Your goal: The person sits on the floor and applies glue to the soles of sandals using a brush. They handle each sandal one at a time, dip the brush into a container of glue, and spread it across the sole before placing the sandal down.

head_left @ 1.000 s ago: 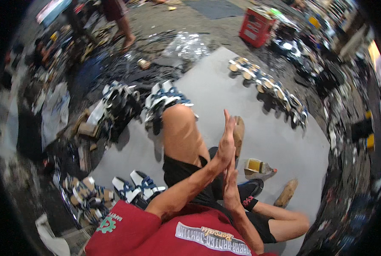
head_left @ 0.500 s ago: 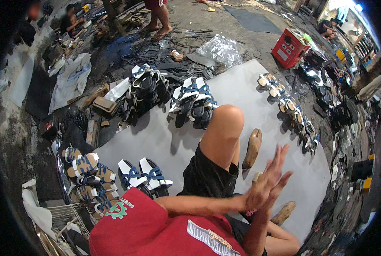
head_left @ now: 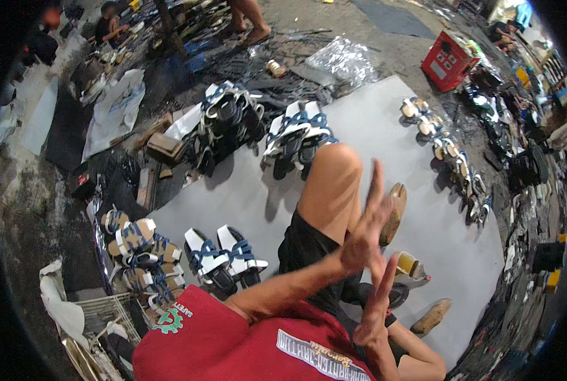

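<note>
A brown wooden block shaped like a foot lies on a flat grey sheet, close to the person's left hand. That hand is just to the left of the foot block. Its fingers are straight and hold nothing; I can't tell if they brush the block. The right hand is on the person's side of the block, and its fingers are stretched out with nothing in them. The palms are no longer pressed together: they have come apart. So it looks like both hands are free, and no thing is being worked on right now.

A small clear bottle with yellow stuff inside and a red tip lies near the block, on the person's side, close to the right hand. Farther that way is a second brown wooden foot block. Well to the left of the first block sits a pair of white sandals with blue straps. A row of tan and white sandals runs to its right. Way past it stands a square red tin.
</note>
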Available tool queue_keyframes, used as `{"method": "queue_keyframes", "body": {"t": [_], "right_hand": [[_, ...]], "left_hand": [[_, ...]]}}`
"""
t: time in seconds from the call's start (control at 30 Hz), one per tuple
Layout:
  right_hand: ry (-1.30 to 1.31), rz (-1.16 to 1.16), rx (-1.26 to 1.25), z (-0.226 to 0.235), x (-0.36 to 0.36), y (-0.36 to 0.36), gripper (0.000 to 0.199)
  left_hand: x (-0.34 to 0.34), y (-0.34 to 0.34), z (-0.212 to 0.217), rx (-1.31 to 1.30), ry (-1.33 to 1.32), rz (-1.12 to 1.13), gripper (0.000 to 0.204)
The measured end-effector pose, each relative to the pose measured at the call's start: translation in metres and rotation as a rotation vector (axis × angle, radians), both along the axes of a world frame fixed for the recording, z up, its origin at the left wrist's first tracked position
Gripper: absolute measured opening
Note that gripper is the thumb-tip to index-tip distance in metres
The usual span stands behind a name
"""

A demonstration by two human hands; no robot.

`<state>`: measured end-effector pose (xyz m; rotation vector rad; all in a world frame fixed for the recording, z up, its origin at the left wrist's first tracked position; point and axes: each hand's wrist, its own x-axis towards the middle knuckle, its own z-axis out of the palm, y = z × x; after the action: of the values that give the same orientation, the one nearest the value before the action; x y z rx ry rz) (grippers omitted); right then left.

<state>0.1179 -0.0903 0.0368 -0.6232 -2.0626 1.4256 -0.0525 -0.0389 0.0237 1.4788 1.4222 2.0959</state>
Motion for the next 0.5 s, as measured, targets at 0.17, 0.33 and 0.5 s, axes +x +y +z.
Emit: {"method": "queue_keyframes", "body": {"t": [0.17, 0.33, 0.5], "right_hand": [[-0.087, -0.384, 0.044, -0.004, 0.026, 0.036, 0.065], [0.014, -0.662, -0.463, -0.066, 0.083, 0.13, 0.028], [-0.153, -0.658, -0.457, -0.153, 0.127, 0.129, 0.029]], "left_hand": [[-0.094, -0.034, 0.027, -0.141, -0.288, 0.134, 0.053], [-0.153, -0.174, -0.038, -0.604, -0.167, 0.758, 0.068], [-0.135, -0.326, -0.154, -1.213, -0.327, 1.326, 0.12]]}}
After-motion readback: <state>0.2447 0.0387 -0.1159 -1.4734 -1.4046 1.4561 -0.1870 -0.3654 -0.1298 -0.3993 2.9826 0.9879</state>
